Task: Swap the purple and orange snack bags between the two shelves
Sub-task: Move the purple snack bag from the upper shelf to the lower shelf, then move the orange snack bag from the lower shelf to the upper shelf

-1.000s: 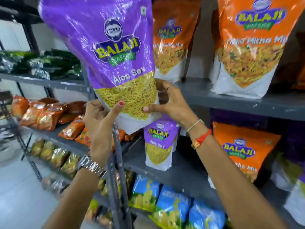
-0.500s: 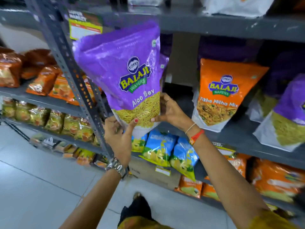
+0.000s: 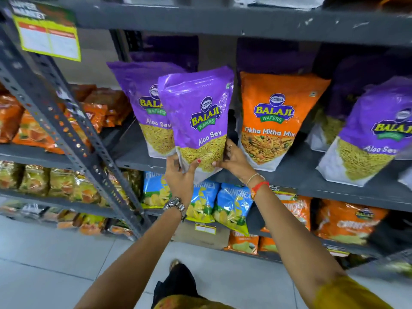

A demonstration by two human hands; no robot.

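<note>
A grey metal shelving rack [image 3: 223, 18] fills the view, its slotted upright [image 3: 66, 134] slanting down the left side. On the middle shelf [image 3: 296, 172] stand a purple Aloo Sev bag [image 3: 145, 94] at the left, an orange Tikha Mitha Mix bag [image 3: 276, 117] beside the centre, and another purple Aloo Sev bag at the right [image 3: 370, 139], tilted. The held purple Aloo Sev bag [image 3: 200, 117] is upright at the shelf's front edge, overlapping the left purple bag and just beside the orange one (whether its base touches the shelf cannot be told). Blue chip bags [image 3: 231, 201] sit on the shelf below. The left hand [image 3: 179, 177] has its fingers clamped on the held bag's lower left corner, and the right hand [image 3: 234, 162] has its fingers closed on the lower right edge
</note>
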